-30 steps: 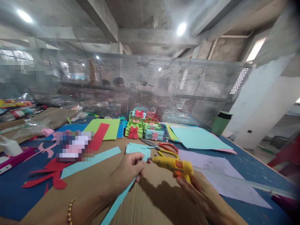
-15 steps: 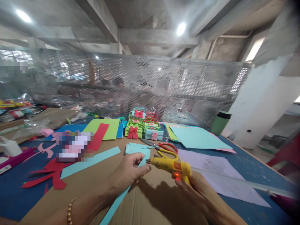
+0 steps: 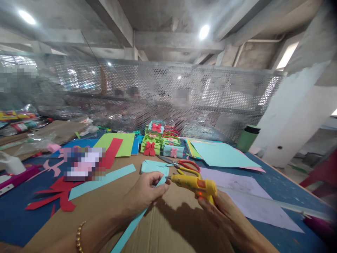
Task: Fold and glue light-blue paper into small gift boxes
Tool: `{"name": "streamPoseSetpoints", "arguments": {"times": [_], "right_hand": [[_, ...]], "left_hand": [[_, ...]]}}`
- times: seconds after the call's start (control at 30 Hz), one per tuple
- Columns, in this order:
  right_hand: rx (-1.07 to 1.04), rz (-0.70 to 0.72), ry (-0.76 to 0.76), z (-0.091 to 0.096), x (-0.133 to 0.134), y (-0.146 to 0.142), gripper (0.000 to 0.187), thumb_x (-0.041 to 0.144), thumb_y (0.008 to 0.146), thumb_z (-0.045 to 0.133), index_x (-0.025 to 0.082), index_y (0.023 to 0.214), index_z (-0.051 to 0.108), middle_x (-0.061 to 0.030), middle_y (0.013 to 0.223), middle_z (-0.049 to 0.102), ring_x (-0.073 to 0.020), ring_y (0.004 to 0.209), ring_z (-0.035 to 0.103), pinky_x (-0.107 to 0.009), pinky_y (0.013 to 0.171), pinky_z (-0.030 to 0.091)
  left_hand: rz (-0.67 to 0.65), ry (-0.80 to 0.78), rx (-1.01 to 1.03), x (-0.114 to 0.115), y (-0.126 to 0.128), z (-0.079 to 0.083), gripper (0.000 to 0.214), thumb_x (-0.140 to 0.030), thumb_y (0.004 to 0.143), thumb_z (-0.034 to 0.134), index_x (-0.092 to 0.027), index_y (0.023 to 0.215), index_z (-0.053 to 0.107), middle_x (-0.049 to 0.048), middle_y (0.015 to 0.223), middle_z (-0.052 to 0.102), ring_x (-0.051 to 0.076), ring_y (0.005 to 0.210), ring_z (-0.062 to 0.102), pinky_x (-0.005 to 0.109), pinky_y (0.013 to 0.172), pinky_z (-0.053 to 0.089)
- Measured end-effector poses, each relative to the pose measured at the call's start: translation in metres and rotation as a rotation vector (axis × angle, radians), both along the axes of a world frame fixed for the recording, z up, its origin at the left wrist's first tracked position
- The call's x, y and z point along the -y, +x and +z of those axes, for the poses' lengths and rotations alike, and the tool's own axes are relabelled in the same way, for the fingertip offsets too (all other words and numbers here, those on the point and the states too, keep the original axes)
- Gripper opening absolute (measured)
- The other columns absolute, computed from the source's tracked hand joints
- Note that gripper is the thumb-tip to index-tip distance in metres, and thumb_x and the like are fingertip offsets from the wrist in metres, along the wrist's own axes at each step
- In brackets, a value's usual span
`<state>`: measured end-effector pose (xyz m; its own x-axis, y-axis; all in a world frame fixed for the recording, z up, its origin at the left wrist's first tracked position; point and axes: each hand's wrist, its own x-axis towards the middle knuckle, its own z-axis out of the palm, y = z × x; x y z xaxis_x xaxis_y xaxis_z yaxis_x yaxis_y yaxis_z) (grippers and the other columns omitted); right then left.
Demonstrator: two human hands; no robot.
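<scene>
Left hand (image 3: 143,193): thumb and fingers pinched together on the upper end of a pale blue paper strip (image 3: 127,233), lifting that end off the cardboard sheet (image 3: 171,225) so it is free to reach.

Right hand (image 3: 219,211): wrapped tight around the grip of a yellow glue gun (image 3: 195,184), nozzle levelled at the pinched end, just beside the fingertips.

Cardboard shields the blue table (image 3: 15,225). Scissors (image 3: 184,164) lie near, behind the gun.

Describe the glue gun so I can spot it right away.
Find the brown cardboard sheet mid-table, then the right hand above it. The glue gun is what that hand grips: a chunky yellow pistol shape with a nozzle, unlike the flat scissors lying just behind it.
</scene>
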<state>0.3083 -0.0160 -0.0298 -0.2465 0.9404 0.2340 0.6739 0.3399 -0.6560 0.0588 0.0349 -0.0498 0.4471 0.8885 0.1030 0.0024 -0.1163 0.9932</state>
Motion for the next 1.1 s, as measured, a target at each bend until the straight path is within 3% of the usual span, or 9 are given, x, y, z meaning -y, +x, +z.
{"name": "streamPoseSetpoints", "arguments": {"times": [0.23, 0.4, 0.6, 0.8, 1.1], "right_hand": [[-0.018, 0.002, -0.050, 0.0022, 0.0004, -0.0010, 0.040, 0.057, 0.098, 0.043, 0.021, 0.086, 0.058, 0.0029, 0.066, 0.046, -0.0127, 0.056, 0.037, -0.022, 0.049, 0.035], [0.027, 0.013, -0.018, 0.0032, 0.0020, -0.0005, 0.041, 0.057, 0.097, 0.043, 0.021, 0.086, 0.060, 0.0009, 0.070, 0.050, -0.0143, 0.061, 0.041, -0.023, 0.054, 0.038], [-0.015, -0.005, -0.037, 0.0026, 0.0019, -0.0012, 0.044, 0.059, 0.098, 0.042, 0.021, 0.083, 0.058, 0.0018, 0.064, 0.049, -0.0145, 0.058, 0.042, -0.023, 0.051, 0.037], [0.032, 0.013, 0.005, 0.0066, 0.0031, -0.0029, 0.045, 0.059, 0.096, 0.044, 0.020, 0.085, 0.062, -0.0018, 0.075, 0.061, -0.0167, 0.065, 0.049, -0.024, 0.057, 0.043], [-0.004, 0.002, -0.019, 0.0028, 0.0008, -0.0015, 0.042, 0.056, 0.098, 0.044, 0.020, 0.083, 0.061, 0.0031, 0.064, 0.049, -0.0120, 0.054, 0.037, -0.022, 0.050, 0.037]], "left_hand": [[0.002, -0.012, -0.026, 0.0001, -0.0006, 0.0026, 0.023, -0.029, 0.082, 0.058, -0.014, 0.099, 0.064, -0.0064, 0.057, 0.051, 0.006, 0.041, 0.044, 0.018, 0.041, 0.030], [0.002, -0.031, 0.010, 0.0004, -0.0005, 0.0032, 0.020, -0.033, 0.079, 0.062, -0.015, 0.088, 0.061, -0.0062, 0.057, 0.052, 0.006, 0.040, 0.042, 0.018, 0.041, 0.029], [-0.009, -0.014, 0.001, 0.0006, -0.0011, 0.0052, 0.026, -0.033, 0.082, 0.061, -0.013, 0.099, 0.062, -0.0079, 0.055, 0.048, 0.006, 0.042, 0.041, 0.018, 0.043, 0.029], [-0.001, -0.004, -0.002, 0.0013, -0.0015, 0.0063, 0.021, -0.036, 0.082, 0.062, -0.016, 0.083, 0.057, -0.0057, 0.058, 0.051, 0.005, 0.042, 0.042, 0.018, 0.042, 0.028], [-0.004, -0.025, -0.010, 0.0010, -0.0008, 0.0052, 0.026, -0.033, 0.081, 0.062, -0.014, 0.097, 0.063, -0.0066, 0.057, 0.051, 0.006, 0.041, 0.041, 0.018, 0.042, 0.029]]}}
